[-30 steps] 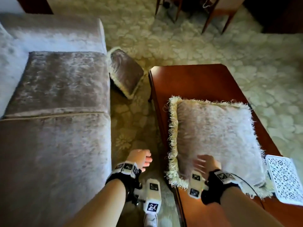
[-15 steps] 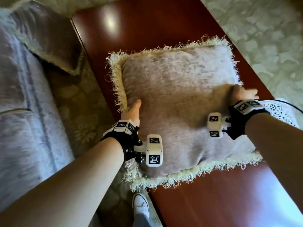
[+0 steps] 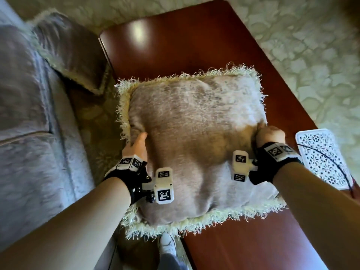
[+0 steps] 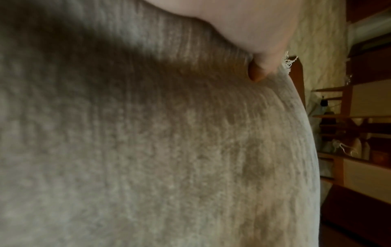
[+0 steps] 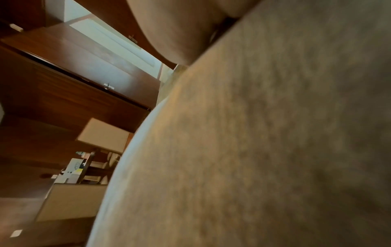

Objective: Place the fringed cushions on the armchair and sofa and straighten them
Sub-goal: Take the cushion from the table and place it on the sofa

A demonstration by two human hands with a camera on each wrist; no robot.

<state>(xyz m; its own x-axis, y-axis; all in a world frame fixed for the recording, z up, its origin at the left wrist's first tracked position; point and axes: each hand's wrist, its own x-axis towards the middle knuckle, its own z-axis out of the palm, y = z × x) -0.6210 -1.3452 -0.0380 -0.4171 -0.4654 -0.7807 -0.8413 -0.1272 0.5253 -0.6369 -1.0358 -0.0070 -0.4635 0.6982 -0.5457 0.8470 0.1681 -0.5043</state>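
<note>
A beige cushion with a cream fringe lies on the dark red coffee table. My left hand grips its left edge, thumb on top and fingers hidden below. My right hand clutches the right edge with curled fingers, bunching the fabric. The left wrist view is filled by the cushion with my thumb pressed into it. The right wrist view shows the cushion under my right hand. A second, darker fringed cushion leans on the floor against the sofa.
A white lattice tray lies on the table just right of my right wrist, a black cable across it. Patterned carpet surrounds the table. A narrow gap separates sofa and table, with my white shoe in it.
My left hand rose from beside the table and took the cushion's left edge. My right hand slid from the near corner to the right edge. The view has moved over the table.
</note>
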